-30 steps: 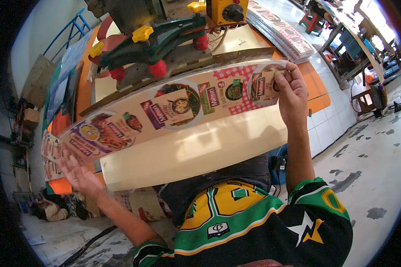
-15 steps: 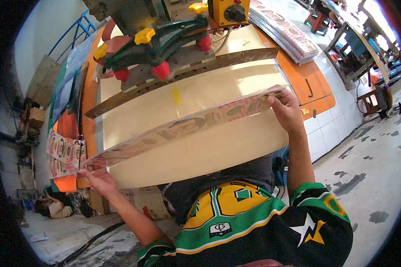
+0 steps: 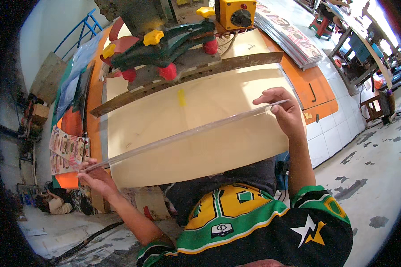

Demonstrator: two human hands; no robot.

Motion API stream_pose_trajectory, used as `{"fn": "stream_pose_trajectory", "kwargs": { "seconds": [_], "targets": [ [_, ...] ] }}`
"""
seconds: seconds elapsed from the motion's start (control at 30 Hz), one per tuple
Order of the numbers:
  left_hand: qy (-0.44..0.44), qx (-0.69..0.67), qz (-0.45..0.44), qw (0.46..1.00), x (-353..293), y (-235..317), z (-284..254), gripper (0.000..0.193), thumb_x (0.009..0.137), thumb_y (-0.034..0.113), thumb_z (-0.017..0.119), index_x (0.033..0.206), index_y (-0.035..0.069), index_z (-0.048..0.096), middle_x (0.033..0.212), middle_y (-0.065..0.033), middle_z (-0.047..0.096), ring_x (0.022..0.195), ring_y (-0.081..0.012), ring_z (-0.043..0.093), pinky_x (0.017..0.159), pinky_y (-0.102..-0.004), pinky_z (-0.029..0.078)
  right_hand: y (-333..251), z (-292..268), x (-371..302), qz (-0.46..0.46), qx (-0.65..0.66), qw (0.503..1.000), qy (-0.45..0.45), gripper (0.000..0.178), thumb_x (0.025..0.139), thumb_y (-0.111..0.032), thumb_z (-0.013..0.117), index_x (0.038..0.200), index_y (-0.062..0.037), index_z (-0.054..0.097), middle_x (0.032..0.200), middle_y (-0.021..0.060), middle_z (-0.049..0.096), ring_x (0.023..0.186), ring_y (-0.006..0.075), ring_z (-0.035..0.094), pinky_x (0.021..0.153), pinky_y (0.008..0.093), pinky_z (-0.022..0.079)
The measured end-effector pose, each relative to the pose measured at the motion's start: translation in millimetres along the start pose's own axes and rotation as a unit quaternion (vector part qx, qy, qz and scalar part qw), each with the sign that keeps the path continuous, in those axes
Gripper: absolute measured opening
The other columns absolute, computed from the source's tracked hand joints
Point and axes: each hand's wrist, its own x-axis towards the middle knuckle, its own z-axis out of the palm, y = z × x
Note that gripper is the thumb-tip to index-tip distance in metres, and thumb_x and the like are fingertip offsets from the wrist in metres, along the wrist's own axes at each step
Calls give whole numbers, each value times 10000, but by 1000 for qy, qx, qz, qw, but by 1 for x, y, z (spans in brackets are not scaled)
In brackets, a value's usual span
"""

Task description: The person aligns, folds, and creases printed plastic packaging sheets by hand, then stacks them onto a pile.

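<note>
Workshop, judging by yellow-knobbed machine [image 3: 170,48]

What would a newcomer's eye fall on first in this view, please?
Probably the long thin strip, seen edge-on, spanning from the left hand to the right hand above the cream sheet. Next, perhaps, the dark green bracket with yellow knobs and red feet at upper centre, and the yellow control box just right of it.
</note>
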Motion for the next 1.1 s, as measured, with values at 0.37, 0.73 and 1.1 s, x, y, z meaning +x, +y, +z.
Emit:
{"fn": "stream_pose_trajectory", "kwargs": {
  "seconds": [0.37, 0.73, 1.1],
  "targets": [
    [71, 35, -76, 994, -26, -34, -33, 495, 1014, 525, 585, 1184, 60, 592, 1090, -88, 654, 1040, -216, 630, 966, -359, 482, 14, 4, -7, 125, 45, 991, 22, 381, 910, -292, 784, 1108, 0, 642, 1092, 159, 736, 1036, 243, 713, 918, 375, 573],
    [7, 18, -83, 996, -12, -15, -26, 369, 1060, 435, 551, 934, 93, 612, 1002, -68, 616, 968, -198, 580, 915, -375, 470, 12, 1, -7, 135, -10, 991, 6, 408, 922, -338, 762, 1105, 15, 671, 1060, 144, 750, 994, 227, 721, 886, 351, 570],
    [201, 60, -146, 967, 3, 4, 15, 255, 1069, 302, 547, 915, 101, 579, 965, -36, 628, 919, -155, 584, 884, -341, 471, 13, -4, -8, 125, -59, 990, -3, 395, 933, -355, 757, 1071, 12, 709, 1028, 97, 750, 950, 187, 707, 851, 324, 554]
  ]
}}
